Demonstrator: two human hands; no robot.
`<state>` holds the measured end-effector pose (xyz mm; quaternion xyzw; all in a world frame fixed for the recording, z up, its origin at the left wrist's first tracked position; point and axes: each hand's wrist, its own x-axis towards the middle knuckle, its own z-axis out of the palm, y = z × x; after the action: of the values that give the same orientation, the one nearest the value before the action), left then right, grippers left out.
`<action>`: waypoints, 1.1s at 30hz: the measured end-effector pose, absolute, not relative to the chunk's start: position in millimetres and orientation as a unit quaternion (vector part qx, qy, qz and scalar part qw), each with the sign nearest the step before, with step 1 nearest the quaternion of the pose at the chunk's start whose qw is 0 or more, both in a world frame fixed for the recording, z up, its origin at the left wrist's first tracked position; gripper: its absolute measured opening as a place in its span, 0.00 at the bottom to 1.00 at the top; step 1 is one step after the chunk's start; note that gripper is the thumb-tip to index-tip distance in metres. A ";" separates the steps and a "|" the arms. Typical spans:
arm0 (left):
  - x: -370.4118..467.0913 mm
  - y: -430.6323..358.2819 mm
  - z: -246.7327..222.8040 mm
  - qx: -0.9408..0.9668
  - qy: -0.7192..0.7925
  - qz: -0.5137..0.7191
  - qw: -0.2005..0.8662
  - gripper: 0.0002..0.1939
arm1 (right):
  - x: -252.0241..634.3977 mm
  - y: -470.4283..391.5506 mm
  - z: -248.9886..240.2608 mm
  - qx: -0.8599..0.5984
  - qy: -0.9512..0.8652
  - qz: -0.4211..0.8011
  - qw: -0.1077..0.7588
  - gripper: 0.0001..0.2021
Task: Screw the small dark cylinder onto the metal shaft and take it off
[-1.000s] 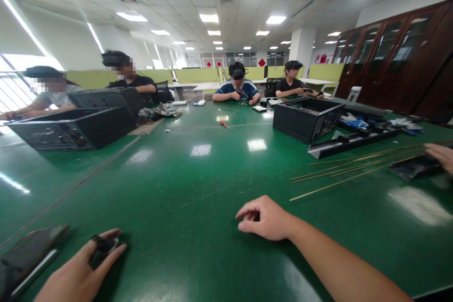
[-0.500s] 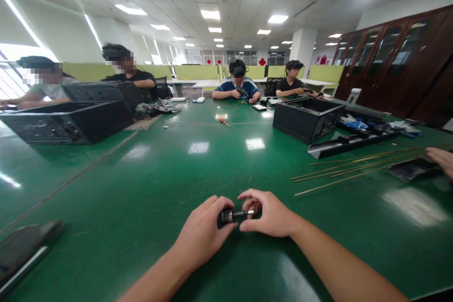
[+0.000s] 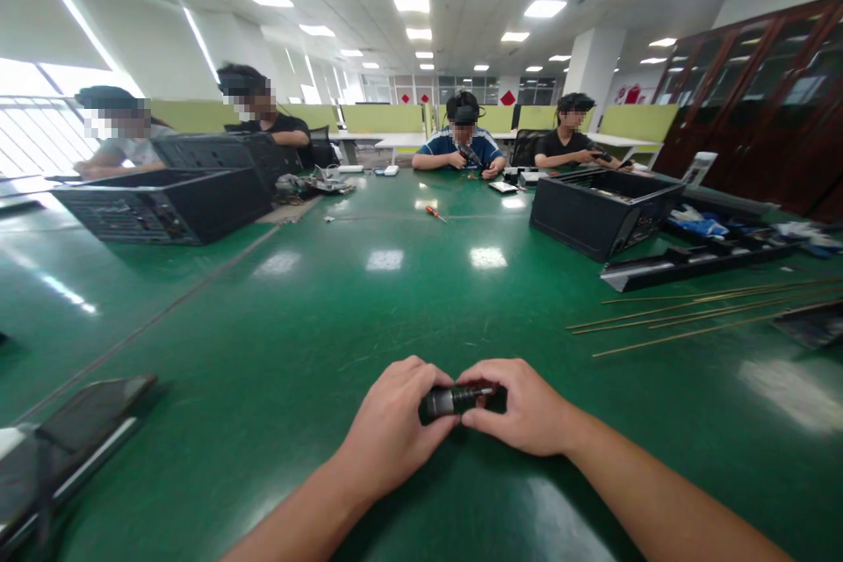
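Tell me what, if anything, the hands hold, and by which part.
A dark cylindrical object: the left hand grips its thick end. The right hand curls about the thinner end; whether it grips there cannot be told.

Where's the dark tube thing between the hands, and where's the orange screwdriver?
Dark tube thing [image 3: 448,402]: head view, on its greyish body.
Orange screwdriver [image 3: 432,212]: head view, on its handle.

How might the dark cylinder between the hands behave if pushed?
The dark cylinder would probably roll, since its side looks round. It seems stiff, showing no bend at the left hand. Its grey, metallic-looking band suggests it may feel heavy.
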<state>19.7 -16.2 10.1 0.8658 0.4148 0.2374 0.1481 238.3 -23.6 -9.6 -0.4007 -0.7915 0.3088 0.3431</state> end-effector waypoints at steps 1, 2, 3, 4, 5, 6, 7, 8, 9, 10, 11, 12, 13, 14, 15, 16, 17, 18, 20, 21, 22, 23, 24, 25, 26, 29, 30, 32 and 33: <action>19.9 -16.8 9.6 0.869 0.408 0.239 0.145 0.09 | 238.3 -24.0 -9.3 -0.398 -0.794 0.303 0.345 0.11; 20.0 -17.2 9.2 0.871 0.404 0.240 0.143 0.09 | 238.3 -24.5 -9.0 -0.396 -0.796 0.298 0.347 0.09; 20.2 -17.4 8.9 0.873 0.401 0.241 0.141 0.09 | 238.3 -24.9 -8.7 -0.395 -0.798 0.294 0.348 0.09; 20.2 -17.5 8.7 0.874 0.398 0.243 0.139 0.09 | 238.2 -25.4 -8.4 -0.394 -0.799 0.290 0.349 0.08; 20.3 -17.5 8.5 0.874 0.397 0.243 0.139 0.09 | 238.0 -25.7 -8.1 -0.393 -0.801 0.286 0.350 0.08; 20.3 -17.5 8.4 0.874 0.396 0.243 0.139 0.09 | 237.9 -25.9 -7.9 -0.392 -0.803 0.282 0.350 0.08; 20.4 -17.5 8.3 0.875 0.396 0.243 0.139 0.09 | 237.7 -25.9 -7.6 -0.392 -0.804 0.279 0.350 0.07; 20.4 -17.5 8.3 0.875 0.396 0.243 0.139 0.09 | 237.6 -25.8 -7.4 -0.392 -0.806 0.275 0.348 0.06; 20.5 -17.7 8.4 0.875 0.395 0.242 0.139 0.09 | 237.5 -25.6 -7.3 -0.393 -0.807 0.272 0.347 0.06; 20.6 -18.0 8.5 0.876 0.394 0.242 0.139 0.10 | 237.5 -25.3 -7.4 -0.395 -0.808 0.269 0.345 0.05; 20.8 -18.4 8.7 0.876 0.394 0.242 0.139 0.10 | 237.6 -25.0 -7.7 -0.396 -0.809 0.266 0.343 0.05; 21.0 -18.7 9.0 0.876 0.393 0.242 0.139 0.10 | 237.8 -24.8 -8.1 -0.397 -0.810 0.263 0.341 0.05; 21.3 -19.0 9.4 0.876 0.393 0.243 0.139 0.11 | 238.0 -24.6 -8.6 -0.397 -0.812 0.261 0.340 0.05; 21.5 -19.2 9.8 0.876 0.393 0.243 0.138 0.11 | 238.2 -24.5 -9.1 -0.396 -0.813 0.258 0.339 0.05; 21.8 -19.3 10.1 0.876 0.392 0.243 0.138 0.11 | 238.3 -24.5 -9.6 -0.396 -0.814 0.255 0.339 0.05; 22.0 -19.3 10.4 0.877 0.391 0.242 0.138 0.11 | 238.4 -24.6 -9.9 -0.396 -0.816 0.253 0.337 0.05; 22.1 -19.2 10.6 0.878 0.389 0.241 0.137 0.11 | 238.5 -24.8 -10.0 -0.396 -0.817 0.251 0.336 0.05; 22.1 -19.0 10.7 0.879 0.388 0.241 0.135 0.10 | 238.5 -25.0 -9.8 -0.396 -0.817 0.251 0.335 0.05; 21.9 -18.4 10.6 0.880 0.386 0.244 0.131 0.10 | 238.5 -25.4 -8.8 -0.393 -0.818 0.256 0.334 0.05; 21.7 -18.2 10.5 0.880 0.384 0.246 0.129 0.10 | 238.4 -25.5 -8.2 -0.391 -0.818 0.261 0.332 0.05; 21.3 -17.9 10.2 0.881 0.382 0.248 0.127 0.09 | 238.4 -25.5 -7.6 -0.389 -0.818 0.265 0.330 0.05; 20.9 -17.7 9.9 0.882 0.379 0.249 0.126 0.09 | 238.3 -25.5 -7.0 -0.387 -0.819 0.268 0.328 0.06; 20.6 -17.5 9.7 0.883 0.377 0.249 0.125 0.09 | 238.3 -25.4 -6.7 -0.386 -0.821 0.269 0.325 0.06; 20.3 -17.4 9.4 0.884 0.376 0.247 0.125 0.10 | 238.3 -25.2 -6.5 -0.384 -0.822 0.268 0.323 0.07; 20.2 -17.4 9.3 0.885 0.376 0.246 0.124 0.10 | 238.3 -25.0 -6.5 -0.382 -0.824 0.268 0.322 0.07; 20.5 -17.7 9.6 0.884 0.378 0.247 0.124 0.10 | 238.8 -24.1 -7.0 -0.378 -0.827 0.263 0.324 0.08; 20.7 -17.9 9.9 0.882 0.379 0.249 0.127 0.10 | 239.1 -23.9 -7.2 -0.378 -0.827 0.260 0.324 0.08; 21.1 -18.2 10.4 0.879 0.383 0.252 0.132 0.10 | 239.7 -23.9 -7.3 -0.379 -0.829 0.254 0.323 0.08; 21.3 -18.4 10.7 0.877 0.385 0.252 0.136 0.10 | 240.0 -24.2 -7.1 -0.379 -0.830 0.252 0.322 0.08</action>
<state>21.3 -18.4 10.7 0.8775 0.3851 0.2516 0.1356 240.0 -24.2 -7.1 -0.3789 -0.8304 0.2515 0.3220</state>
